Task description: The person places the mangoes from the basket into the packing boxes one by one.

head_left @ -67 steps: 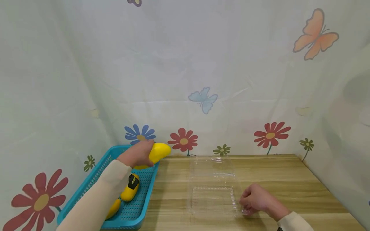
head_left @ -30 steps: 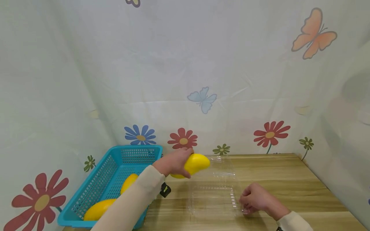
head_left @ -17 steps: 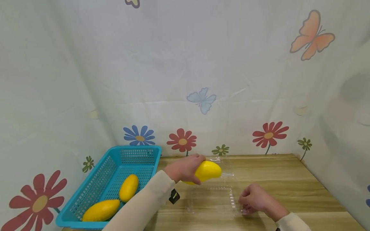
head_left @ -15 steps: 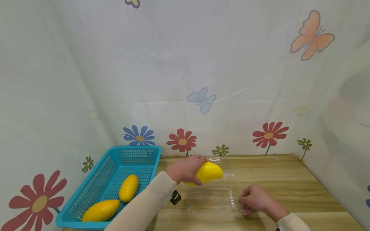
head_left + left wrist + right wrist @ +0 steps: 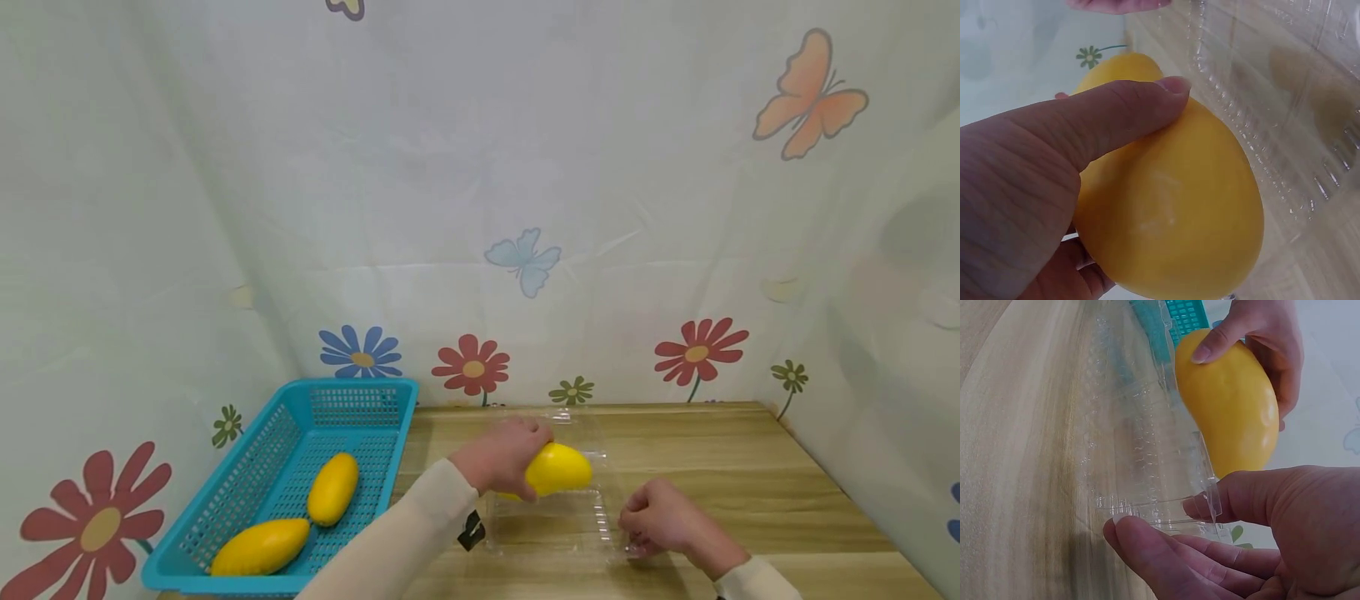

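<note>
My left hand (image 5: 501, 458) grips a yellow mango (image 5: 558, 469), with the thumb laid across its side in the left wrist view. The mango hangs over the clear plastic clamshell box (image 5: 603, 518), which lies unfolded on the wooden table with its lid half at the back. My right hand (image 5: 663, 518) pinches the right edge of the box. In the right wrist view, its thumb (image 5: 1244, 497) is on the inner side of the wall and its fingers (image 5: 1154, 550) are on the outer side.
A blue perforated basket (image 5: 405, 425) stands on the left of the table (image 5: 750, 467), with two more yellow mangoes (image 5: 333, 490) lying in it. A patterned curtain (image 5: 622, 167) with flowers and butterflies closes off the back and sides.
My left hand has carried the mango out of the basket, rightward and then down over the clamshell box. My right hand has stayed at the box's edge.
</note>
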`<state>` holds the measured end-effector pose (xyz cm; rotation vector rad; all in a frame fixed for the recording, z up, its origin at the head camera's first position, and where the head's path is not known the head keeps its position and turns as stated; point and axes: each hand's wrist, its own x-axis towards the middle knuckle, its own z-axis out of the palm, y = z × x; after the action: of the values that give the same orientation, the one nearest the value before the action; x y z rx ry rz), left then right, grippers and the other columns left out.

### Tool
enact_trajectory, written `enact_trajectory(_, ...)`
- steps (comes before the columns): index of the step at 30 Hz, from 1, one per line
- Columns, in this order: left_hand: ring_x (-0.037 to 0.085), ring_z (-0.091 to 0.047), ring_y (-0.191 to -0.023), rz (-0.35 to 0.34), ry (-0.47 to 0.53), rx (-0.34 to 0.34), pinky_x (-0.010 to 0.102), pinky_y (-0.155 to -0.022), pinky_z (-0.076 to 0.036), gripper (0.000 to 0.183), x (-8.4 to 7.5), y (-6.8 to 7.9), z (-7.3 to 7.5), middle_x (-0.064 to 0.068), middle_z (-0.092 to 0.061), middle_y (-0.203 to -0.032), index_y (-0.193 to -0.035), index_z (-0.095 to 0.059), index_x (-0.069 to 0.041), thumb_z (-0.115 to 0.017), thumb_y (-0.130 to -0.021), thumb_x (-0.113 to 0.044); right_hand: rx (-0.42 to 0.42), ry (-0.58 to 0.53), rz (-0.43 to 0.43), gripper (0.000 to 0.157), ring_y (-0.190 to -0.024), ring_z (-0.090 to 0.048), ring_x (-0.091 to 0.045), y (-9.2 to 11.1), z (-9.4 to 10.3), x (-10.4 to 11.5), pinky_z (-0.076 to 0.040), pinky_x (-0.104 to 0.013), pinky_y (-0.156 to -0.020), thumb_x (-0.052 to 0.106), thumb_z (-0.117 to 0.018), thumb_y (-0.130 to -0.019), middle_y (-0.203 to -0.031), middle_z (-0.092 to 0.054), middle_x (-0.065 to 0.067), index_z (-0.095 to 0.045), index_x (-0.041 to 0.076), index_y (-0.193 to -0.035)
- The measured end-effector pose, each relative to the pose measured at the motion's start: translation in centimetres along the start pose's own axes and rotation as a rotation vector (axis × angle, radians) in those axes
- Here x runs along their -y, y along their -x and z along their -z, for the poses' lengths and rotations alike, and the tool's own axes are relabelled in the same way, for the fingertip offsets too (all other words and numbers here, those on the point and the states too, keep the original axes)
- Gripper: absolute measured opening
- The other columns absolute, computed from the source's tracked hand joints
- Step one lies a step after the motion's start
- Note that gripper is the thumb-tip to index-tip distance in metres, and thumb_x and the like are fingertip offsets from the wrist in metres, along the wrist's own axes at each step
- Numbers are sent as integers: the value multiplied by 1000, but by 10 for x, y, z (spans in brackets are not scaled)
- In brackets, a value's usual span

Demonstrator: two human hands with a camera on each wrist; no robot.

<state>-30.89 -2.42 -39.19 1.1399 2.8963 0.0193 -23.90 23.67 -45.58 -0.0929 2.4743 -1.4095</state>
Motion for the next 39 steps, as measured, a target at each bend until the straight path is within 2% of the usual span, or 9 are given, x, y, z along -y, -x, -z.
enact_trajectory(6,14,-58,-106,13,-68,4,31,-102,-53,73,-5,-5,-8,-6,-65,-122,-127,-56,-23,-94,-69,-44,-1,-7,-12,14,-60,-65,-11,0,0,1,-62,-30,-59,2,-65,-90,-71,-65,-6,-70,-10,-94)
enact_trajectory(14,14,-58,-112,55,-114,22,33,-106,-53,77,-6,-14,-24,-5,-64,-128,-130,-54,-25,-94,-68,-48,-2,-8,1,15,-59,-65,-11,0,-1,-1,-62,-30,-59,2,-63,-90,-70,-64,-5,-69,-11,-95)
enact_trajectory(30,16,-57,-115,74,-166,74,34,-103,-55,82,-15,-16,-23,-4,-60,-130,-135,-52,-25,-93,-68,-49,2,-18,36,14,-59,-64,-10,0,-2,-4,-61,-29,-58,2,-61,-89,-68,-60,-2,-68,-10,-91)
enact_trajectory(39,16,-57,-112,81,-187,68,34,-101,-57,80,-16,-16,-28,-3,-60,-128,-133,-54,-26,-93,-67,-50,10,-19,24,13,-59,-63,-10,1,-2,-3,-60,-27,-58,2,-61,-88,-67,-59,-1,-69,-9,-89)
